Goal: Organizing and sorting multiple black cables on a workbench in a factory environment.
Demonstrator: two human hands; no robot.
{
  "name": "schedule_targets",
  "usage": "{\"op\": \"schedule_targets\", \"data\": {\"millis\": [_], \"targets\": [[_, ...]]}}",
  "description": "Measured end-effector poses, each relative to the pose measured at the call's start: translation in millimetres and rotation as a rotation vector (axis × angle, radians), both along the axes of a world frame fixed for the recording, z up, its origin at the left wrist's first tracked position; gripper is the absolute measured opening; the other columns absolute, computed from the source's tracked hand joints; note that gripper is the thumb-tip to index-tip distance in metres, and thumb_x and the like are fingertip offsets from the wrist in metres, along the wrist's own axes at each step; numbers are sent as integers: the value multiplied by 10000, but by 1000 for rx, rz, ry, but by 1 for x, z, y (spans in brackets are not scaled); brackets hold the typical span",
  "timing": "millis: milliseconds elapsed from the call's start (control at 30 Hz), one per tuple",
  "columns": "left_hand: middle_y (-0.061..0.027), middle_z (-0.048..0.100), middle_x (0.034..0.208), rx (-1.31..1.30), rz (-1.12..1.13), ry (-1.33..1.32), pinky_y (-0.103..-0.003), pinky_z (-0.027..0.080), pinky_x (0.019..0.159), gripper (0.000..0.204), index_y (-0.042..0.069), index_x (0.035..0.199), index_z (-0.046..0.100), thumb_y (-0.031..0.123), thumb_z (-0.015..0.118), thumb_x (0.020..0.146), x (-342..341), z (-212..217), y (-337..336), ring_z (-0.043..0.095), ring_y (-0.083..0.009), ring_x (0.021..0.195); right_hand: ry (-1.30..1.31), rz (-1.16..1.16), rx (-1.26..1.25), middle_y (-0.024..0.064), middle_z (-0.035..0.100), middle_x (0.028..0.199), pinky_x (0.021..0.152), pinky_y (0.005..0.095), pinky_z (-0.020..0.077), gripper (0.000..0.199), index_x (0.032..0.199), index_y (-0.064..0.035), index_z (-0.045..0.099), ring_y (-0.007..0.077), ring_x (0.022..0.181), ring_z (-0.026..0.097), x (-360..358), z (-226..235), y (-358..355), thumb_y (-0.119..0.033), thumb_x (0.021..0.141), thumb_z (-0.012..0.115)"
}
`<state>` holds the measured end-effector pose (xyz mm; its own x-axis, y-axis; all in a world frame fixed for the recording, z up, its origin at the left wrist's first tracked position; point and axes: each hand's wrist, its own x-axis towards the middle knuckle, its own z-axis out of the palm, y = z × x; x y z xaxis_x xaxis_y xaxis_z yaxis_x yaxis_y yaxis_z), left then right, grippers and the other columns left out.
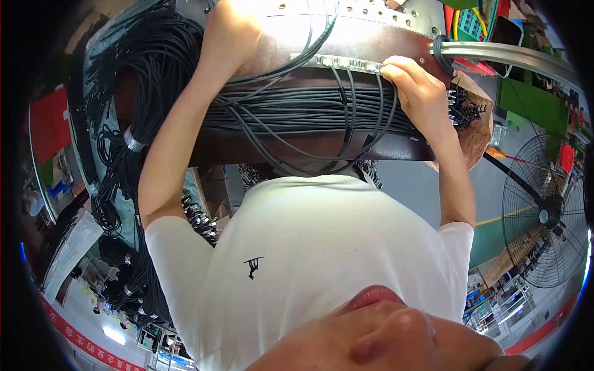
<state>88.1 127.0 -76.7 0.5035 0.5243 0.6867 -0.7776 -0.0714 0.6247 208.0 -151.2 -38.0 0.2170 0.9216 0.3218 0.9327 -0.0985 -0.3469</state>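
At the left, a thick hank of thin black cables (158,59) hangs beside the left hand (230,34), whose fingertips are cut off by the upper edge, so its grip cannot be told. Right of it, a narrow silver-grey metal strip with small connectors (337,62) lies on the dark reddish-brown worktop (399,44), above a straight bundle of black cables (284,105). The right hand (419,91), fingers bent together, touches the strip's right end; whether it pinches a connector is unclear.

At three o'clock we saw a round black wire fan (544,215), and near it a yellow line (489,221) across the floor. At four o'clock we had cluttered shelving (504,309); toward eight, a curved red banner (86,346); just past nine, a red panel (51,123).
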Motion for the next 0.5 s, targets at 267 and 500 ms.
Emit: {"op": "schedule_targets", "data": {"millis": [267,500], "targets": [[-59,606,885,493,-144,994,-240,480,603,140,3,973,621,61,495,955,73,20,-5,542,-107,730,187,-50,-69,46,661,1014,740,311,538,189,974,-65,611,259,884,651,6,2,-2,11,801,624],[-43,593,843,-400,-533,581,-216,488,602,133,2,1043,596,65,511,964,67,10,-25,539,-107,695,234,-245,229,128,653,991,805,322,479,262,1065,-12,638,250,893,607,83,-4,66,-186,870,644]]}}
